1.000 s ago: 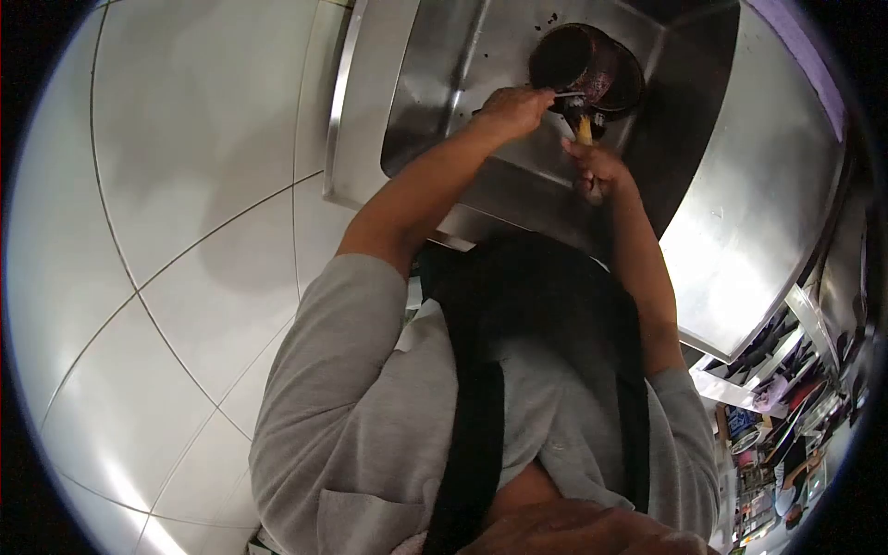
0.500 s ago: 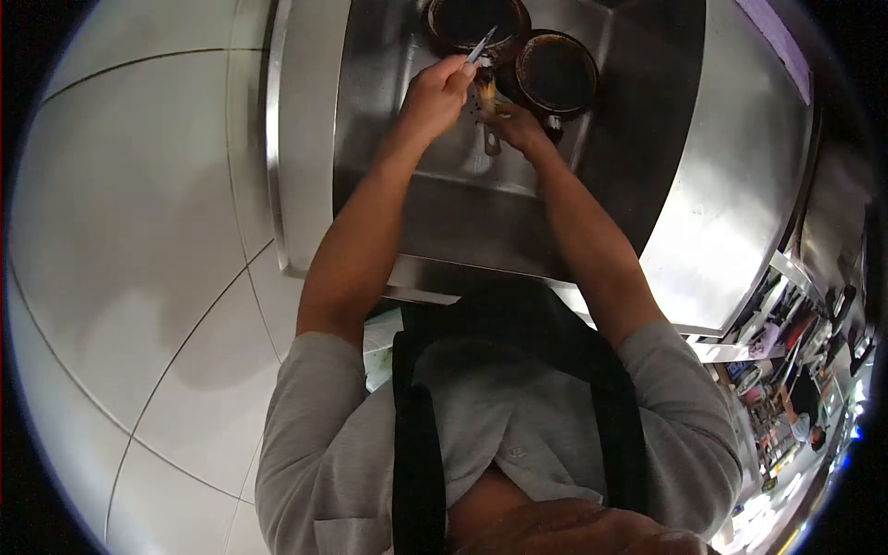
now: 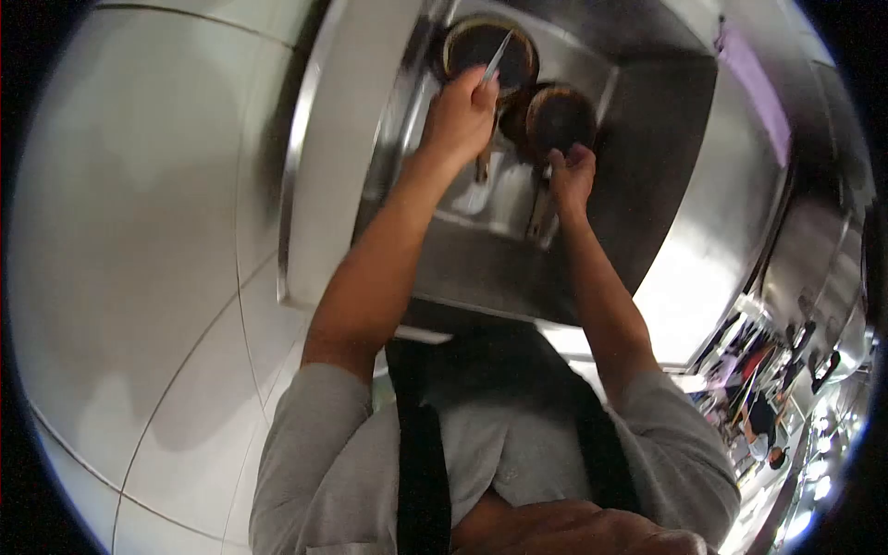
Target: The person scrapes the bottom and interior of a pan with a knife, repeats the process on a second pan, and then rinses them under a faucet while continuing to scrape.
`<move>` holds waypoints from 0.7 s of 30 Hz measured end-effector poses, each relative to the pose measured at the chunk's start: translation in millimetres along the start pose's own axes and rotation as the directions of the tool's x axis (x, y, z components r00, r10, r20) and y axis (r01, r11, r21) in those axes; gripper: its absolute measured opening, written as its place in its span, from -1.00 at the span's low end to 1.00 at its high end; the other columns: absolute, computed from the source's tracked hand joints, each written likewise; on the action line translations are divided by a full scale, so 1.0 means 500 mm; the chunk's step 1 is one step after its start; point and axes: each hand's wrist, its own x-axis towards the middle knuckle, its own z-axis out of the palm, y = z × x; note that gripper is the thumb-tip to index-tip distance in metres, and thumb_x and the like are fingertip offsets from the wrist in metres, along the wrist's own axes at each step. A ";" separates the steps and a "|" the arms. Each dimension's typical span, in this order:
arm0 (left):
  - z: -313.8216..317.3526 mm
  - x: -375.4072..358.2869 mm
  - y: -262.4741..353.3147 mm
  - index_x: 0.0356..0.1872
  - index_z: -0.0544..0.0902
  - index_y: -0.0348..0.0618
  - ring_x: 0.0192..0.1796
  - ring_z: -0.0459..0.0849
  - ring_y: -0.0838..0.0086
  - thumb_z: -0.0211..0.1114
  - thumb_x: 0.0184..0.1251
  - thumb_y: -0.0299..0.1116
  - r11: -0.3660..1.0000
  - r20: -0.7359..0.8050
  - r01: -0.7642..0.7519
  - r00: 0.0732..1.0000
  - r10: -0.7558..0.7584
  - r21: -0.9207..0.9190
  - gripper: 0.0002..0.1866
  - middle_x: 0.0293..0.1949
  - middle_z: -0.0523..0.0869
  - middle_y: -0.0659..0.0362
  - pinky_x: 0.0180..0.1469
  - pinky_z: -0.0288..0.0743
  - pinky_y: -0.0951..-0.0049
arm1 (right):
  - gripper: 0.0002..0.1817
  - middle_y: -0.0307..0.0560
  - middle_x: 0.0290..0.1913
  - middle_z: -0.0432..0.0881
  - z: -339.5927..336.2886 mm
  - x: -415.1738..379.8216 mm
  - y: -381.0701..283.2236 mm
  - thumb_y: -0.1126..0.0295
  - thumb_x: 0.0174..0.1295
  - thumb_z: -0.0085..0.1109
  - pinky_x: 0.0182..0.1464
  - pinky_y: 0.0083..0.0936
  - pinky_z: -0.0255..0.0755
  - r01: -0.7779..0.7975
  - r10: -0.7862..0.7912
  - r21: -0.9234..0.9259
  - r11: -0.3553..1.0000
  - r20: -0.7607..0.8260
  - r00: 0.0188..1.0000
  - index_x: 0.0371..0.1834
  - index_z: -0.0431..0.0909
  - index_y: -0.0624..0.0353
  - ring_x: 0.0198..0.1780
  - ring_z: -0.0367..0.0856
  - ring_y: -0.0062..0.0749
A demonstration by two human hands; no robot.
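Two dark frying pans, a left pan and a right pan, lie in a steel sink, with scorched, worn rims and handles pointing toward me. My left hand is closed round a small knife, its pointed blade reaching over the left pan; its handle is hidden in my fist. At the near edge of the right pan, my right hand has thumb and curled fingers on the rim; blur softens the exact grip. The left pan's handle shows beside my left wrist. The right pan's handle lies left of my right wrist.
A steel counter borders the sink on the right, with a purple cloth along its far side. White tiles cover the left side. Far right, another person is among cluttered kitchen equipment.
My right hand has left the area beside the left pan's handle and moved right to the right pan's rim. My left hand still holds the knife. The view has shifted and blurred.
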 end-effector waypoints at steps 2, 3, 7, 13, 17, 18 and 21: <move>0.010 -0.001 -0.016 -0.08 0.53 -0.25 -0.53 0.50 0.53 0.06 0.44 -0.33 0.998 -0.080 -0.027 0.997 0.023 -0.059 -0.79 -0.55 0.53 0.21 -0.42 0.43 0.44 | -0.38 0.23 0.12 0.44 -0.048 0.093 -0.159 0.17 0.20 0.25 0.20 -0.22 0.32 0.202 -0.197 0.150 0.968 -0.045 0.979 0.19 0.35 0.40 0.13 0.46 0.03; 0.014 0.002 -0.016 -0.09 0.50 -0.26 -0.57 0.49 0.53 0.04 0.44 -0.36 0.997 -0.095 -0.047 0.995 0.041 -0.064 -0.81 -0.54 0.53 0.21 -0.49 0.43 0.43 | -0.40 0.28 0.12 0.42 -0.069 0.140 -0.240 0.21 0.17 0.28 0.23 -0.19 0.27 0.313 -0.287 0.152 0.938 -0.173 0.942 0.14 0.35 0.41 0.15 0.43 0.09; -0.014 -0.001 0.049 -0.19 0.45 -0.23 -0.64 0.57 0.33 0.01 0.33 -0.40 0.835 0.187 0.401 0.916 -0.355 -0.378 -0.86 -0.49 0.59 0.02 -0.65 0.44 0.30 | -0.37 0.25 0.10 0.47 -0.114 0.335 -0.475 0.13 0.19 0.25 0.20 -0.25 0.29 0.676 -0.647 -0.254 0.692 -0.632 0.425 0.13 0.37 0.47 0.13 0.45 0.02; -0.033 0.001 0.051 -0.15 0.43 -0.22 -0.75 0.42 0.56 0.07 0.43 -0.33 0.739 0.248 0.429 0.903 -0.351 -0.519 -0.83 -0.53 0.57 0.15 -0.77 0.35 0.49 | -0.20 0.52 0.32 0.20 -0.101 0.378 -0.558 0.29 0.13 0.27 0.41 -0.11 0.06 0.669 -0.766 -0.387 0.634 -0.199 0.611 0.35 0.09 0.47 0.38 0.15 0.27; -0.035 0.019 0.061 -0.13 0.51 -0.21 -0.71 0.45 0.53 0.09 0.43 -0.27 0.760 0.274 0.421 0.906 -0.323 -0.495 -0.79 -0.48 0.62 0.13 -0.70 0.40 0.46 | -0.33 0.46 0.23 0.35 -0.133 0.384 -0.493 0.25 0.15 0.29 0.31 -0.19 0.25 0.831 -0.823 0.023 0.555 -0.127 0.553 0.25 0.30 0.41 0.32 0.32 0.13; -0.014 0.045 0.060 -0.11 0.53 -0.22 -0.67 0.52 0.45 0.10 0.42 -0.27 0.798 0.274 0.428 0.900 -0.338 -0.424 -0.77 -0.44 0.66 0.10 -0.64 0.46 0.41 | -0.46 0.35 0.06 0.52 -0.125 0.352 -0.485 0.29 0.16 0.27 0.14 -0.19 0.39 0.713 -0.707 -0.033 0.700 -0.176 0.685 0.15 0.42 0.40 0.13 0.50 0.05; 0.067 0.175 0.039 -0.08 0.56 -0.27 -0.40 0.64 0.07 0.11 0.33 -0.33 0.980 0.112 -0.135 0.987 0.119 0.146 -0.74 -0.40 0.68 -0.07 -0.29 0.52 0.15 | -0.37 0.28 -0.02 0.58 -0.078 0.271 -0.423 0.04 0.17 0.27 0.13 -0.17 0.36 0.289 -0.322 0.183 0.940 0.193 0.927 0.05 0.46 0.46 -0.03 0.55 0.01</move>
